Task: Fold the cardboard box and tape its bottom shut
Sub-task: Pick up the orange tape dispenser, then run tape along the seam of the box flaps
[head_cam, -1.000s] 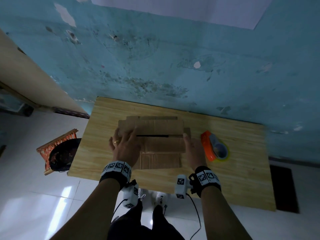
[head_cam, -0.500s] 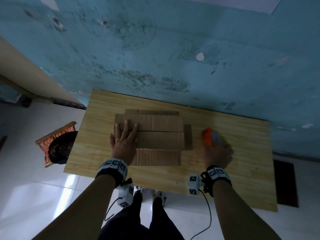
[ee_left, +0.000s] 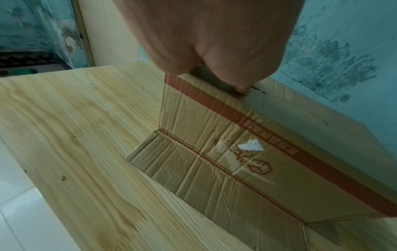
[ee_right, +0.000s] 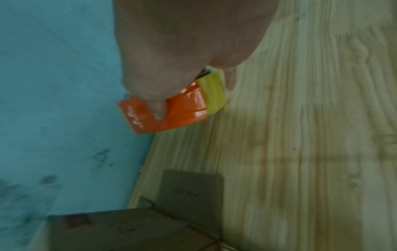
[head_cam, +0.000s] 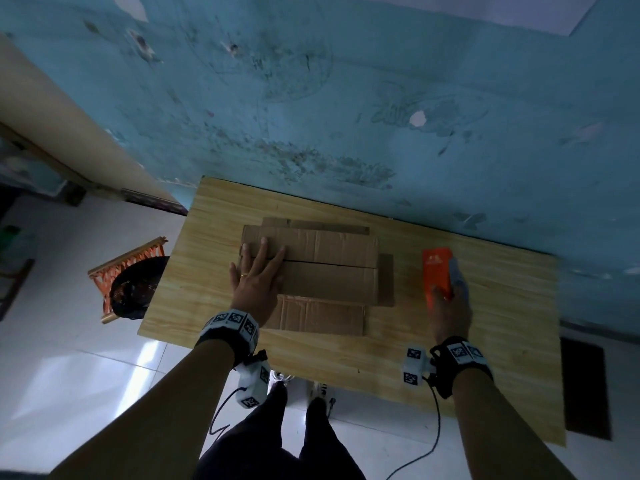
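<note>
A brown cardboard box (head_cam: 329,268) stands on the wooden table (head_cam: 450,358) with its two long flaps folded shut, a seam running between them. My left hand (head_cam: 258,271) lies flat on the left end of the flaps, fingers straight, pressing them down; the left wrist view shows the box's side wall (ee_left: 247,152) with red print below the palm. To the right, my right hand (head_cam: 450,306) grips the orange tape dispenser (head_cam: 437,275), lifted off the table. In the right wrist view, fingers curl round the dispenser (ee_right: 171,115) with its yellowish tape roll (ee_right: 212,91).
A blue stained wall (head_cam: 346,116) runs directly behind the table. A woven orange stool (head_cam: 128,275) with a dark object on it stands on the white floor at the left. One side flap (head_cam: 386,278) sticks out on the box's right.
My right hand left the box, reached right and picked up the tape dispenser, tilting it upright. The flaps' gap closed under my left hand, which stayed in place.
</note>
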`<state>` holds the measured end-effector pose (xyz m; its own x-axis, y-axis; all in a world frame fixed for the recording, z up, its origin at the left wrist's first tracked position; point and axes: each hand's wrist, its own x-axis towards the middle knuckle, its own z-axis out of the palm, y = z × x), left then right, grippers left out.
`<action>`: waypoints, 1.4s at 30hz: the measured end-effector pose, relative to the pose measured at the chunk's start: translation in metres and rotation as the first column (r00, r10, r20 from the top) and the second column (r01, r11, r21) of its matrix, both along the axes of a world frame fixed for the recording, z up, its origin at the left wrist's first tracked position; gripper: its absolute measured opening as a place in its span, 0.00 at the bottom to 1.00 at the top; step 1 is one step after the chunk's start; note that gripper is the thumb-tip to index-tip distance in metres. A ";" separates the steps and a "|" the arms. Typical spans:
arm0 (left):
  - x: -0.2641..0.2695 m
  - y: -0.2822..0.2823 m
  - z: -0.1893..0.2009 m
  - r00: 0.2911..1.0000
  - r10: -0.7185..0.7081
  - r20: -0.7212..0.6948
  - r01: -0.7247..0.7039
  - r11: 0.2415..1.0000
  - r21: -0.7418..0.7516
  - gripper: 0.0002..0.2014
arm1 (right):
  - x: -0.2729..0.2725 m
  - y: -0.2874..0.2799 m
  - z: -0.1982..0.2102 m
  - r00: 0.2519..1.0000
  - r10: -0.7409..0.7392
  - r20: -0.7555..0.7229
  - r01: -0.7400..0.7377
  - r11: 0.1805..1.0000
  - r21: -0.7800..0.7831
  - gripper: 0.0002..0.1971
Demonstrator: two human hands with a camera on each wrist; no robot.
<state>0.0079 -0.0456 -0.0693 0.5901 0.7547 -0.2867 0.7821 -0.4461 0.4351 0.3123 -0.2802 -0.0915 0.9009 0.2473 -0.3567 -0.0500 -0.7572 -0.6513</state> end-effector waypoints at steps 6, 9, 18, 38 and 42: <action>0.000 0.001 -0.001 0.994 0.065 0.084 -0.065 0.998 0.002 0.30 | -0.016 0.046 0.091 0.989 0.134 0.058 -0.146 0.899 0.412 0.21; 0.000 0.001 0.000 0.988 0.090 0.122 -0.089 0.996 -0.017 0.29 | -0.032 0.079 0.136 0.948 0.319 0.007 -0.275 0.806 0.524 0.21; -0.011 0.015 0.007 0.986 0.041 0.160 -0.016 0.988 -0.155 0.35 | -0.095 0.174 0.143 0.598 0.785 -0.159 -0.726 0.615 0.308 0.31; -0.039 0.058 0.065 0.374 0.848 0.375 -0.062 0.427 -0.902 0.16 | -0.148 0.211 0.129 0.579 0.761 -0.292 -0.780 0.622 0.074 0.21; -0.041 0.058 0.066 0.369 0.864 0.344 -0.040 0.384 -0.922 0.16 | -0.150 0.210 0.128 0.568 0.768 -0.294 -0.794 0.606 0.047 0.17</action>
<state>-0.0332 0.0127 -0.0030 0.4535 0.7061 -0.5438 -0.0977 0.6458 0.7572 0.1622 -0.0706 0.0361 0.2391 0.7682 -0.5939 0.4333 -0.6318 -0.6427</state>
